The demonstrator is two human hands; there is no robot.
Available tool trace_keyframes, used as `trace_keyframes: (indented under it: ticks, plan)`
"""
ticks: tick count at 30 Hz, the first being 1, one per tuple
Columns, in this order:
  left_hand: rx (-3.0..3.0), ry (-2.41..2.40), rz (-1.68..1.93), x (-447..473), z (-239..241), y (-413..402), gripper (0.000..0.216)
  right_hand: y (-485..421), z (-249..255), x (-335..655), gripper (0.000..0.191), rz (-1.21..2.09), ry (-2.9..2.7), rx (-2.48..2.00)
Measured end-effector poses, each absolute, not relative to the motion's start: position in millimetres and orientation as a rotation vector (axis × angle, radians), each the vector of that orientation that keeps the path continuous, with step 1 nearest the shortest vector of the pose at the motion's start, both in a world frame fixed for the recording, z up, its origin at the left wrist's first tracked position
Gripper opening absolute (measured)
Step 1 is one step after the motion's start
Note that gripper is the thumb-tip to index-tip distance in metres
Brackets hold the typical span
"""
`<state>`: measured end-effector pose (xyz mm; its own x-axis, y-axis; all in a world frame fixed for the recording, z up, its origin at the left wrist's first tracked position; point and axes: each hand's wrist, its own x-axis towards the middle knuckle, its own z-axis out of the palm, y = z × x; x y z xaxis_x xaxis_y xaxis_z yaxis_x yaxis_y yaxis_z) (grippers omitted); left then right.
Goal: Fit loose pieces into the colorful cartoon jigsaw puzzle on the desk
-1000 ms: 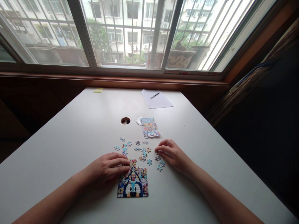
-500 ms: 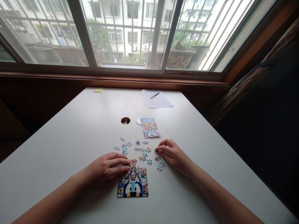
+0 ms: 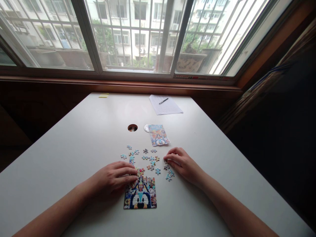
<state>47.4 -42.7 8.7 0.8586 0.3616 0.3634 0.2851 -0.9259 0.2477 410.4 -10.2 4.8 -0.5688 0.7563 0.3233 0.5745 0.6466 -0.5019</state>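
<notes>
A partly joined jigsaw puzzle (image 3: pixel 140 197) lies near the middle of the table, showing a blue cartoon dog's face. Across its upper left edge rests my left hand (image 3: pixel 117 174), fingers stretched out flat and hiding that corner. Loose puzzle pieces (image 3: pixel 157 171) are scattered just beyond it. On the right, my right hand (image 3: pixel 181 163) has its thumb and fingertips drawn together at a small puzzle piece (image 3: pixel 165 161), mostly covered by the fingers. More pieces (image 3: pixel 169 177) lie just below that hand.
A small printed picture sheet (image 3: pixel 159 135) lies behind the pieces, partly over a round silver cover (image 3: pixel 146 128). Left of it is a round hole (image 3: pixel 132 127) in the white table (image 3: pixel 74 141). Farther back lie paper (image 3: pixel 168 107), a pen (image 3: pixel 163 101) and a yellow slip (image 3: pixel 104 95).
</notes>
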Motion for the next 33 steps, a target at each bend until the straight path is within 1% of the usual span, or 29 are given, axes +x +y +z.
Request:
trace_keyframes:
  ticks: [33]
  plan:
    - [2.863,0.488,0.594,45.7,7.7,-42.1,0.04,-10.0,3.9,410.9,0.022,0.464,-2.356,-1.033]
